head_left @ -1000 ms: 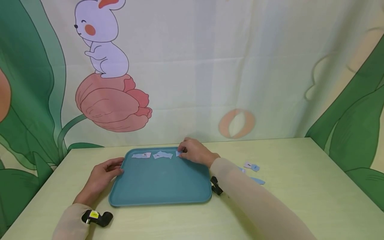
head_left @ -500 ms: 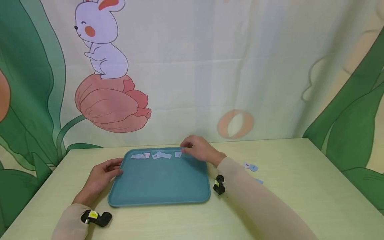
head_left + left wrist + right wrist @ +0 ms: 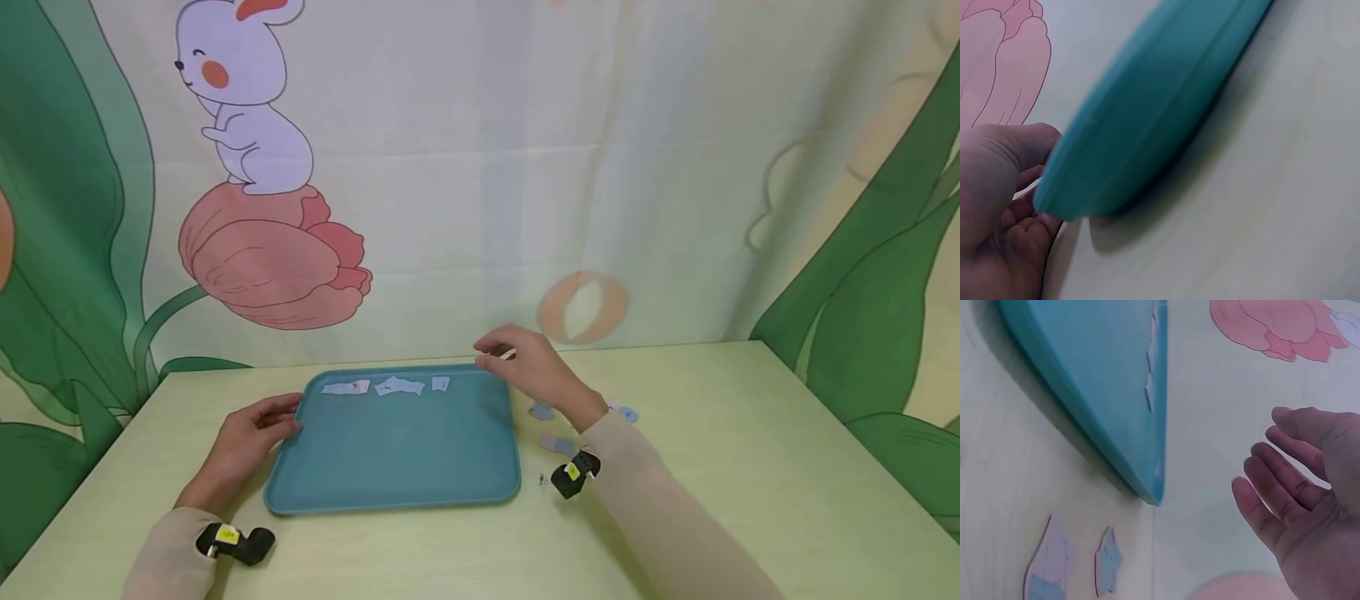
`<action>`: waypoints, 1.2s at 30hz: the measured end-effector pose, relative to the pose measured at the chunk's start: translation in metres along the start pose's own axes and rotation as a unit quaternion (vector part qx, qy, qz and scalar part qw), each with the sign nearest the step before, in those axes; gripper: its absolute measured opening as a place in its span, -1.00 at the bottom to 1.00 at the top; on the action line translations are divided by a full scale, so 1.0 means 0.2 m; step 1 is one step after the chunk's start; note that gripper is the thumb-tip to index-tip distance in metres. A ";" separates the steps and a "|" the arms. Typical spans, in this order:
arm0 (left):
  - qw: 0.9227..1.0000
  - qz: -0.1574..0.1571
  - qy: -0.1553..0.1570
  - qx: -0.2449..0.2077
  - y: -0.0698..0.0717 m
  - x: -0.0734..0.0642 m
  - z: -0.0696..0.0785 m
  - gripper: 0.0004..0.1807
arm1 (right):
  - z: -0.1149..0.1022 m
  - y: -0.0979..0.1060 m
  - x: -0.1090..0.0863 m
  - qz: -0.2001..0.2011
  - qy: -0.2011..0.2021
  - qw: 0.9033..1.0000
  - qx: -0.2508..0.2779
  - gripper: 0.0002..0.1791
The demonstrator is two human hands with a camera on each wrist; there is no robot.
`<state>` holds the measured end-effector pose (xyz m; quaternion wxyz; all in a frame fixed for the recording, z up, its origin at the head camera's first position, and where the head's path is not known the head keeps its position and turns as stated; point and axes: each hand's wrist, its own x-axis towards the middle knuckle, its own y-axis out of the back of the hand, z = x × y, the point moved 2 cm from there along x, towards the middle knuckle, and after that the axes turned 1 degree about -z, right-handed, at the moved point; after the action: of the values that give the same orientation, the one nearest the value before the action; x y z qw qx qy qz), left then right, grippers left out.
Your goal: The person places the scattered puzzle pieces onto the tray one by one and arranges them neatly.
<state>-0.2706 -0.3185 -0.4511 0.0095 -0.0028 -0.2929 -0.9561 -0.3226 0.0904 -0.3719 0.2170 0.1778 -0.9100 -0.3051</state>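
Note:
A teal tray (image 3: 393,450) lies on the table, and my left hand (image 3: 247,442) grips its left edge. In the left wrist view, the thumb and fingers of that hand meet the tray rim (image 3: 1116,125). Along the tray's far side lie three flat pale pieces in a row: a long one (image 3: 346,388), a jagged one (image 3: 400,387) and a small squarish one (image 3: 440,383). My right hand (image 3: 536,367) hovers over the far right corner of the tray, fingers loosely bent and holding nothing. The right wrist view shows its palm (image 3: 1310,544) apart from everything.
Right of the tray, partly under my right forearm, lie loose flat pieces, among them a pink-and-blue one (image 3: 557,445), a small blue one (image 3: 541,412) and another (image 3: 627,413). A curtain (image 3: 420,208) printed with a rabbit and plants hangs behind the table (image 3: 720,450).
My right hand has let go of the small squarish piece, which stays on the tray, and has risen away to the right. My left hand keeps its place at the tray edge.

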 end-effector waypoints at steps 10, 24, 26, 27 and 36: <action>1.000 -0.001 0.001 0.004 0.00 0.00 0.00 -0.42 | 0.00 0.11 -0.12 0.025 -0.006 0.999 -0.024 -0.72; 1.000 0.001 -0.001 0.007 0.00 0.00 0.00 -0.42 | 0.10 0.18 -0.23 0.011 -0.045 0.997 -0.061 -0.68; 1.000 0.002 0.002 0.009 -0.01 0.00 0.00 -0.42 | 0.11 0.18 -0.23 0.008 -0.052 0.997 -0.063 -0.67; 1.000 0.003 0.003 0.010 -0.01 0.00 0.00 -0.42 | 0.12 0.18 -0.23 0.006 -0.056 0.996 -0.065 -0.67; 1.000 0.003 0.009 0.014 -0.01 -0.01 0.01 -0.42 | 0.17 0.20 -0.24 -0.006 -0.075 0.990 -0.117 -0.70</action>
<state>-0.2694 -0.3157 -0.4507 0.0148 0.0054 -0.3060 -0.9519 -0.3057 0.1581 -0.3851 0.1652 0.1334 -0.8807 -0.4234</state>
